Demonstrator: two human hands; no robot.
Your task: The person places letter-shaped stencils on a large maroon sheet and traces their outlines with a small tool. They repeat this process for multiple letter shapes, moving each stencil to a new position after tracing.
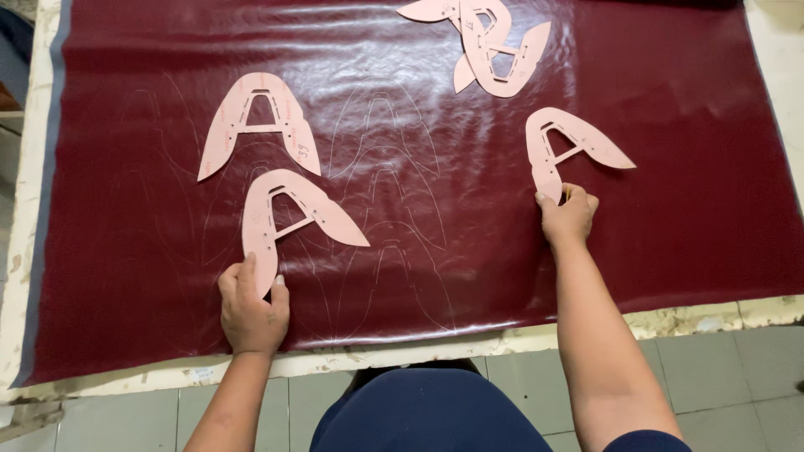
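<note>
A dark red sheet of glossy leather (670, 125) lies flat on the table. My left hand (251, 310) pinches the lower end of a pale pink, A-shaped card pattern (289, 218) lying on the sheet. My right hand (569, 218) touches the lower leg of a second pink pattern (569, 146) further right; a thin yellowish stick, perhaps a marking pen, shows between its fingers. A third pink pattern (255, 121) lies loose at the upper left. Faint traced outlines (385, 192) of the same shape mark the leather between my hands.
A small heap of overlapping pink patterns (490, 42) sits at the sheet's far edge. The worn white table edge (695, 318) runs below the leather, with grey floor tiles (737, 385) beneath. My dark blue clothing (427, 410) shows at the bottom.
</note>
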